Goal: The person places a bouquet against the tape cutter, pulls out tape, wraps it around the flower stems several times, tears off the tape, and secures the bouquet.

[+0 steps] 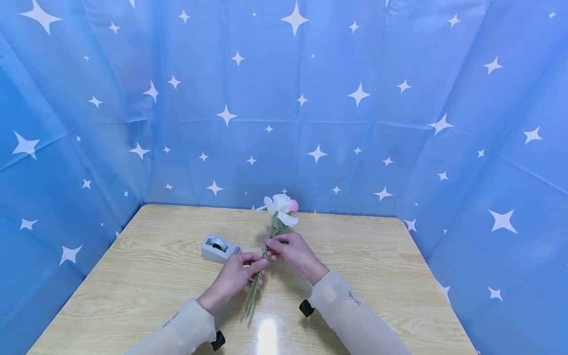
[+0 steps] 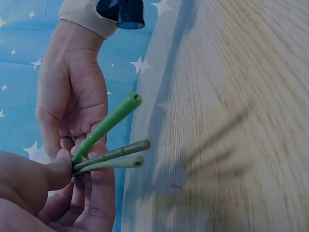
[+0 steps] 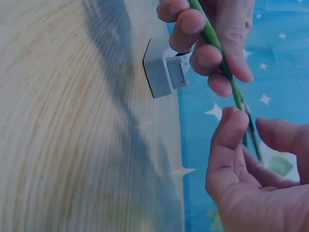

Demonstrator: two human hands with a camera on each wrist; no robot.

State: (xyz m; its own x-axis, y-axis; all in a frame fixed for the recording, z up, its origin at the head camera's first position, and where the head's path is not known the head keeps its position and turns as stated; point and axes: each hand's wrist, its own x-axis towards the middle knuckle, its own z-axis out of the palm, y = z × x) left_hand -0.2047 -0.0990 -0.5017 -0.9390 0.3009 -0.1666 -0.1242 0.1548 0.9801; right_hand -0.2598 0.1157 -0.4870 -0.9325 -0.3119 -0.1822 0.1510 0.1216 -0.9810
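Note:
White and pink flowers [image 1: 280, 206] with green stems [image 1: 252, 297] are held above the table, blooms toward the back. My left hand [image 1: 235, 276] pinches the stems around their middle. Higher up, just below the blooms, my right hand [image 1: 296, 254] has its fingers curled around them. Several cut stem ends [image 2: 113, 122] fan out past the left thumb in the left wrist view. In the right wrist view, the right index fingertip touches the stems [image 3: 211, 36], while its thumb stands slightly apart from them; the blooms are mostly hidden there.
A grey tape dispenser [image 1: 217, 249] with a roll inside lies on the wooden table [image 1: 355, 256], just left of the flowers and behind my left hand. A blue curtain [image 1: 284, 98] with white stars surrounds the table's back and sides.

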